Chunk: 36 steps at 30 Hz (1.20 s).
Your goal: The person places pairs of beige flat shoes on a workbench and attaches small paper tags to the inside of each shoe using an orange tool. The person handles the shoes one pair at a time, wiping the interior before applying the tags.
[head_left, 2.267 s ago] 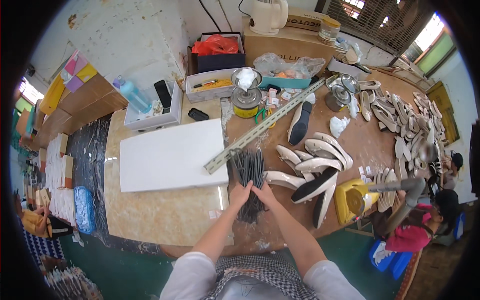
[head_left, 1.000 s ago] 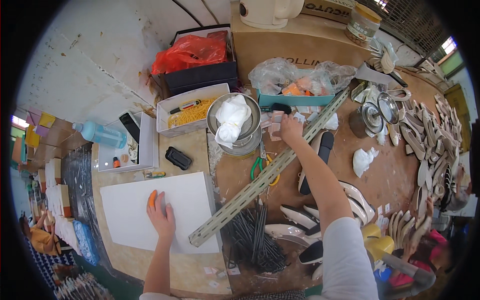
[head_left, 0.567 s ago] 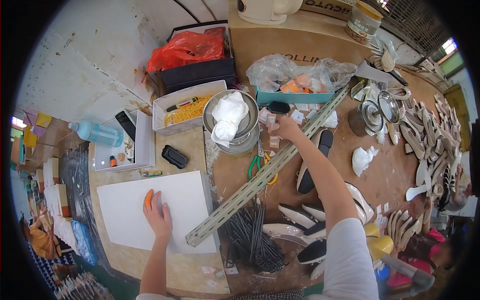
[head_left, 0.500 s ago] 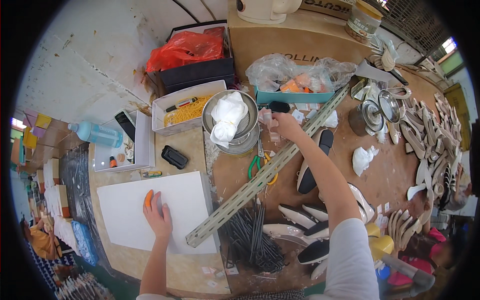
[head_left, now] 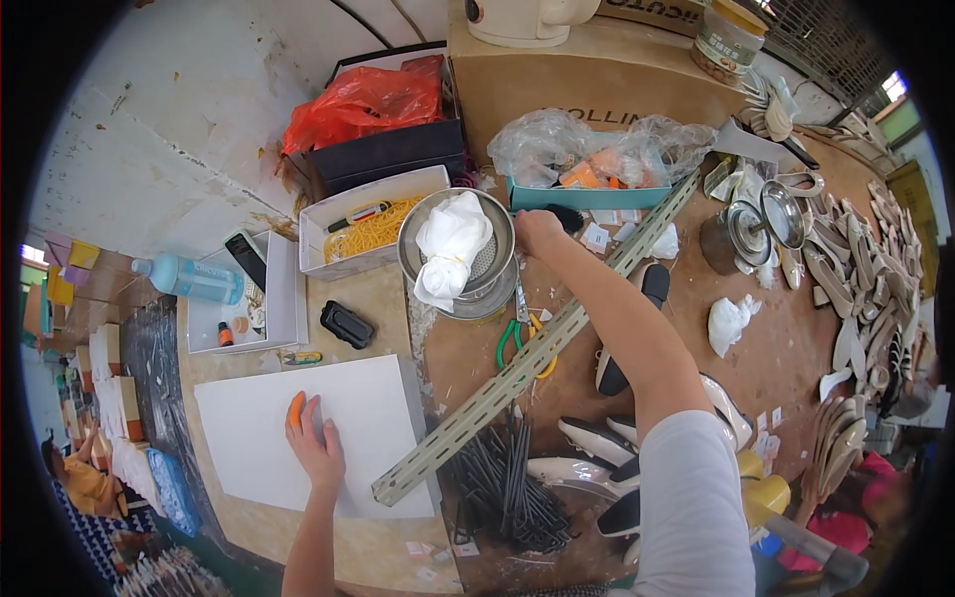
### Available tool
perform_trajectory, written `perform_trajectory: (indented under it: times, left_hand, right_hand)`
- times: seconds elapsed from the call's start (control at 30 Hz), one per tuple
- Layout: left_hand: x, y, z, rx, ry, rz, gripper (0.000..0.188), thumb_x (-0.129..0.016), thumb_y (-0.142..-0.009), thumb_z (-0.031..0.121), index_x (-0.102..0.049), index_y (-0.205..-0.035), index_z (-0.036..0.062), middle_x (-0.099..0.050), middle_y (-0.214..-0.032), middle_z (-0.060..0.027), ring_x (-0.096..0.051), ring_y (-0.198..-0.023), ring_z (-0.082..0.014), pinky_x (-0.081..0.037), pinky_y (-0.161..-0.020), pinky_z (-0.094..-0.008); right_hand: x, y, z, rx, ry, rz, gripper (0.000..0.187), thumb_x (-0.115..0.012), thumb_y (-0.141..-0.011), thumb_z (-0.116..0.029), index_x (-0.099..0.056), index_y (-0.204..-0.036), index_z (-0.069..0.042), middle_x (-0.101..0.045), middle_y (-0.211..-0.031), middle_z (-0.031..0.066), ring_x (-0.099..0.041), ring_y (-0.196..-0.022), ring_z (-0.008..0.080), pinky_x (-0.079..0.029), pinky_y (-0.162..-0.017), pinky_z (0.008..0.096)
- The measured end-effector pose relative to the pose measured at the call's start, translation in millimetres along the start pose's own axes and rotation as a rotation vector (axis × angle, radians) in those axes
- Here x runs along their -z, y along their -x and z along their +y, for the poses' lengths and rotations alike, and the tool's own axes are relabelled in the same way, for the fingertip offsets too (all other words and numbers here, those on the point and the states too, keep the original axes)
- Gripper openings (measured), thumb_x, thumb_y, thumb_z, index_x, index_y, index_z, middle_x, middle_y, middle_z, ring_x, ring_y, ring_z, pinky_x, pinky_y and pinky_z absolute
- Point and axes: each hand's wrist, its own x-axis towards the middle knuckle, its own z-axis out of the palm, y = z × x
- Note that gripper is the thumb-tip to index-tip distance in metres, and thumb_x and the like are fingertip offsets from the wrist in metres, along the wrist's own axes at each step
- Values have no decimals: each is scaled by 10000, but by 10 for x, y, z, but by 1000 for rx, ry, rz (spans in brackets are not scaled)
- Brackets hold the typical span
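My left hand rests on a flat white board or box lid, its fingers apart and an orange cover on one finger. It holds nothing. My right hand reaches far across the bench, closed, beside a perforated steel bowl and near a black brush. What its fingers hold, if anything, is hidden behind the hand. A bundled white cloth or bag sits in the bowl. Below my right forearm a long slotted metal bar lies slantwise, its lower end over the white board.
Green-and-yellow-handled scissors lie beside the bar. Black hooked rods and several shoes lie nearer me. A metal can stands right, before a shoe heap. Open boxes, one with yellow cord, line the back.
My right hand has moved left and slightly away from me, toward the bowl. A clear pinkish item at its fingers no longer shows. My left hand stays on the white board.
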Motion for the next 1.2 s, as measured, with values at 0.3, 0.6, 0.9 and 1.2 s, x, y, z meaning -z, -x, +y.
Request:
perform_trajectory:
  times: [0.3, 0.6, 0.9, 1.2]
  left_hand:
    - [5, -16, 18, -6, 11, 2, 412, -522, -848, 120, -533, -1254, 52, -448, -1372, -175, -377, -1268, -364, -273, -1069, -466]
    - [-29, -48, 10, -48, 25, 16, 411, -537, -840, 112, -535, -1249, 68, -455, -1368, -166, -373, -1276, -363, -271, -1071, -468]
    - [-161, 54, -260, -116, 10, 156, 403, -585, -847, 198, -559, -1245, 144, -506, -1321, -140, -439, -1232, -348, -317, -1042, -473]
    - [-177, 18, -256, -119, -14, 205, 382, -576, -859, 283, -579, -1223, 168, -522, -1288, -112, -443, -1215, -321, -312, -1055, -454]
  right_hand:
    - [-174, 322, 412, 60, 165, 184, 244, -751, -722, -222, -706, -932, -106, -649, -940, 160, -675, -848, 276, -550, -746, 382]
    - [97, 1123, 762, -101, -595, 455, 439, -771, -746, -314, -683, -1083, -47, -685, -945, 192, -666, -856, 294, -516, -760, 351]
    - [42, 3546, -1656, -252, -1491, -263, 252, -704, -860, -165, -667, -1056, -12, -696, -938, 26, -608, -816, 77, -505, -745, 266]
    - [-1525, 4449, -3338, -97, -1041, -160, 411, -682, -863, -224, -591, -1199, -6, -688, -964, 178, -682, -806, 277, -526, -719, 329]
